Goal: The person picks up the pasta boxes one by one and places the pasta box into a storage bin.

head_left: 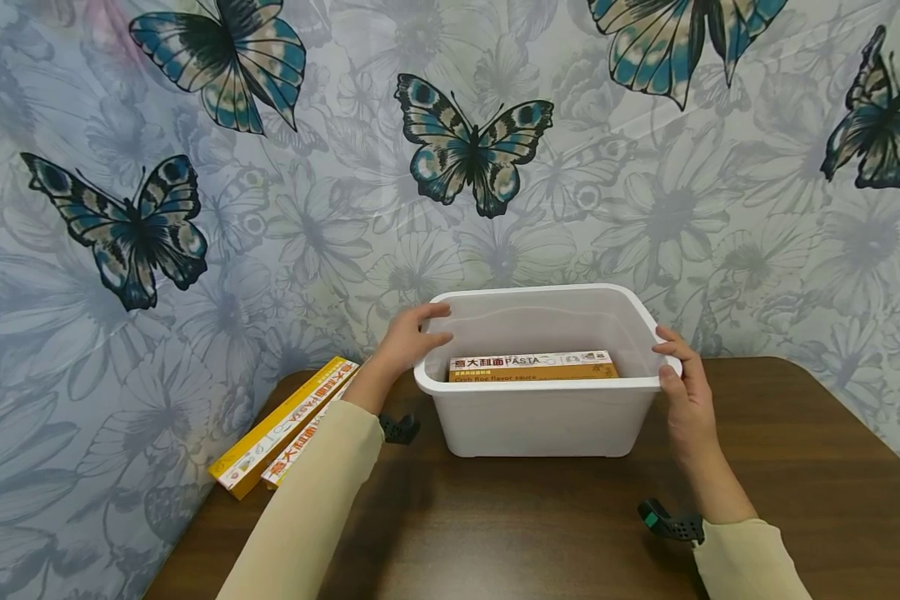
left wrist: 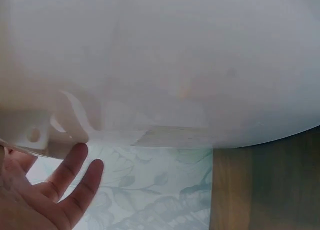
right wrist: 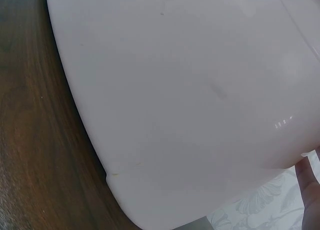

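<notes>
A pale floral backdrop printed with blue butterflies [head_left: 315,225] rises behind a brown wooden surface [head_left: 540,525]. On that surface stands a white tub [head_left: 540,421], upright, with one pasta box [head_left: 532,360] lying inside it, label visible above the front rim. The left hand [head_left: 405,340] grips the tub's left rim, its fingers [left wrist: 82,190] spread apart in the left wrist view; the right hand [head_left: 688,400] holds the right rim, fingers and thumb around the edge. Two more boxes, an outer box [head_left: 281,425] and an inner box [head_left: 297,446], lie beside the left forearm, which partly covers the inner one.
</notes>
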Demonstrator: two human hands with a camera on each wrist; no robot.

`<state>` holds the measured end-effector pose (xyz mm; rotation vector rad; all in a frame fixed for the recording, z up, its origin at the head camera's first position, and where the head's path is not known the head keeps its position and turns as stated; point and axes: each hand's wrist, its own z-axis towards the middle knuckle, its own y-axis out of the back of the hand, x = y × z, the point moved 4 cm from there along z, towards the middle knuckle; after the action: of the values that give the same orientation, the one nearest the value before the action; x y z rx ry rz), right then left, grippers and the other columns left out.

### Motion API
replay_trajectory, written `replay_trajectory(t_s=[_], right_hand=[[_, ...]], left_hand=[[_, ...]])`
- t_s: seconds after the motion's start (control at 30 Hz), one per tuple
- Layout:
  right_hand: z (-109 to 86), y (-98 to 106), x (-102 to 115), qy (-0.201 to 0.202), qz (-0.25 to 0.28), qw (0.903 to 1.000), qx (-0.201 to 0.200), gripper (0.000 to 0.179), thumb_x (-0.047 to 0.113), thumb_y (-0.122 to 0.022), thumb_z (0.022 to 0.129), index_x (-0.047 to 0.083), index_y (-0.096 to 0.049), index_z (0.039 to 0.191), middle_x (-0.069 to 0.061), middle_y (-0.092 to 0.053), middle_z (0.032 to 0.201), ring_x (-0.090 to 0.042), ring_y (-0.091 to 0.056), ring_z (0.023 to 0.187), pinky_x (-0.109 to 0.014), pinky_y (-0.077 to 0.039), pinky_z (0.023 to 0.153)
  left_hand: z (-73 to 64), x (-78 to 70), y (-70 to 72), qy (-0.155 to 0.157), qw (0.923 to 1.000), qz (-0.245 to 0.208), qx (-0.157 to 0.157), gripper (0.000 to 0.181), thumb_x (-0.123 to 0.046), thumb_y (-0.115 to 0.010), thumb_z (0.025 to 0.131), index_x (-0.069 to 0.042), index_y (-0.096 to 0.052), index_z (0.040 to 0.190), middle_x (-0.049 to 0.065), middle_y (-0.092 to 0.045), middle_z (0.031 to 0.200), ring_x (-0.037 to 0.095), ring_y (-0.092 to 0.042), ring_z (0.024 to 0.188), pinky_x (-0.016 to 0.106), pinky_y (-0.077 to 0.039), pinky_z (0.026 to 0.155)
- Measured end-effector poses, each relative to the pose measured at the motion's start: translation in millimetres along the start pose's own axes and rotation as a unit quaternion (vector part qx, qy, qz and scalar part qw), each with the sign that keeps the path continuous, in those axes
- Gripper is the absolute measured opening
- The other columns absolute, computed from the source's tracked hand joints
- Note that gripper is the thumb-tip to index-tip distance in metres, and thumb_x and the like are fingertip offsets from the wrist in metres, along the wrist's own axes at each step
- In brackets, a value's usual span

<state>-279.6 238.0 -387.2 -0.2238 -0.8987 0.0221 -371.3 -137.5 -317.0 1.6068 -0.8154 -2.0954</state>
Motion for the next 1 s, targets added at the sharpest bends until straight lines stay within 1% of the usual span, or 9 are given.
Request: replay_trajectory(t_s=[0.07, 0.2, 0.37, 0.43, 0.57, 0.67, 0.8, 0.9, 1.0], right_hand=[[0.0, 0, 0, 0.001, -0.001, 1.0, 0.001, 0.029, 0.006, -0.044, 0.101, -0.002, -0.05, 0.128, -0.004, -0.041, 0.153, -0.02, -0.028, 0.146, -0.017, -0.032, 0.107], [0.1, 0, 1, 0.0, -0.002, 1.0, -0.001, 0.029, 0.006, -0.044, 0.101, -0.003, -0.05, 0.128, -0.004, -0.041, 0.153, -0.02, -0.028, 0.146, -0.017, -0.032, 0.107], [-0.1, 0, 0, 0.001, 0.0, 1.0, -0.003, 0.028, 0.006, -0.044, 0.1, -0.003, -0.051, 0.127, -0.005, -0.042, 0.153, -0.02, -0.029, 0.146, -0.018, -0.031, 0.107], [-0.1, 0, 0, 0.003, 0.003, 1.0, -0.002, 0.028, 0.005, -0.044, 0.1, -0.003, -0.051, 0.126, -0.006, -0.041, 0.153, -0.02, -0.029, 0.146, -0.018, -0.031, 0.107], [0.2, -1, 0, 0.004, 0.003, 1.0, 0.0, 0.029, 0.005, -0.043, 0.1, -0.003, -0.05, 0.127, -0.006, -0.041, 0.153, -0.02, -0.029, 0.145, -0.018, -0.031, 0.106], [0.4, 0, 0, 0.004, -0.001, 1.0, 0.0, 0.029, 0.006, -0.043, 0.101, -0.003, -0.05, 0.127, -0.005, -0.041, 0.153, -0.02, -0.029, 0.146, -0.017, -0.032, 0.107], [0.5, 0, -1, 0.0, -0.007, 1.0, -0.001, 0.03, 0.007, -0.043, 0.101, -0.004, -0.05, 0.128, -0.005, -0.041, 0.154, -0.02, -0.028, 0.147, -0.017, -0.032, 0.107], [0.4, 0, -1, -0.004, -0.009, 1.0, -0.002, 0.03, 0.007, -0.043, 0.101, -0.004, -0.049, 0.128, -0.004, -0.041, 0.154, -0.02, -0.028, 0.147, -0.018, -0.032, 0.108], [0.4, 1, 0, -0.006, -0.01, 0.9999, -0.004, 0.03, 0.007, -0.043, 0.101, -0.004, -0.049, 0.128, -0.004, -0.041, 0.154, -0.019, -0.028, 0.147, -0.018, -0.032, 0.108]], left_hand=[[-2.0, 2.0, -0.1, 0.007, 0.9995, -0.024, -0.016, 0.051, -0.02, -0.067, 0.095, -0.012, -0.054, 0.143, 0.006, -0.057, 0.146, 0.027, -0.043, 0.144, 0.048, -0.033, 0.12], [-6.5, 5.9, -0.3, 0.017, 0.9965, -0.066, -0.05, 0.044, -0.02, -0.066, 0.096, -0.014, -0.058, 0.139, 0.006, -0.058, 0.144, 0.032, -0.048, 0.138, 0.05, -0.041, 0.113], [-10.7, 10.1, -2.0, 0.002, 0.9918, -0.097, -0.083, 0.039, -0.019, -0.064, 0.097, -0.012, -0.061, 0.136, 0.007, -0.058, 0.144, 0.03, -0.051, 0.136, 0.048, -0.043, 0.111], [-12.6, 11.8, -3.0, 0.002, 0.9885, -0.118, -0.094, 0.038, -0.018, -0.062, 0.098, -0.011, -0.062, 0.135, 0.006, -0.057, 0.145, 0.029, -0.053, 0.134, 0.048, -0.044, 0.11], [-16.1, 16.0, -5.0, 0.016, 0.9802, -0.161, -0.114, 0.035, -0.019, -0.061, 0.099, -0.015, -0.063, 0.134, 0.002, -0.058, 0.144, 0.027, -0.059, 0.126, 0.048, -0.048, 0.105], [-19.6, 18.5, -6.5, 0.021, 0.9722, -0.196, -0.126, 0.034, -0.019, -0.061, 0.099, -0.017, -0.064, 0.133, 0.002, -0.059, 0.142, 0.029, -0.061, 0.122, 0.051, -0.05, 0.103], [-26.2, 21.1, -8.7, 0.014, 0.9608, -0.243, -0.133, 0.034, -0.019, -0.06, 0.099, -0.016, -0.063, 0.133, 0.005, -0.058, 0.142, 0.036, -0.06, 0.123, 0.058, -0.048, 0.102], [-32.8, 24.0, -10.9, 0.017, 0.959, -0.25, -0.131, 0.036, -0.022, -0.058, 0.1, -0.019, -0.061, 0.136, 0.007, -0.056, 0.144, 0.039, -0.058, 0.125, 0.058, -0.049, 0.102], [-40.4, 26.3, -13.1, 0.022, 0.9586, -0.252, -0.13, 0.038, -0.025, -0.056, 0.102, -0.023, -0.058, 0.14, 0.012, -0.058, 0.143, 0.041, -0.059, 0.124, 0.058, -0.05, 0.1]])
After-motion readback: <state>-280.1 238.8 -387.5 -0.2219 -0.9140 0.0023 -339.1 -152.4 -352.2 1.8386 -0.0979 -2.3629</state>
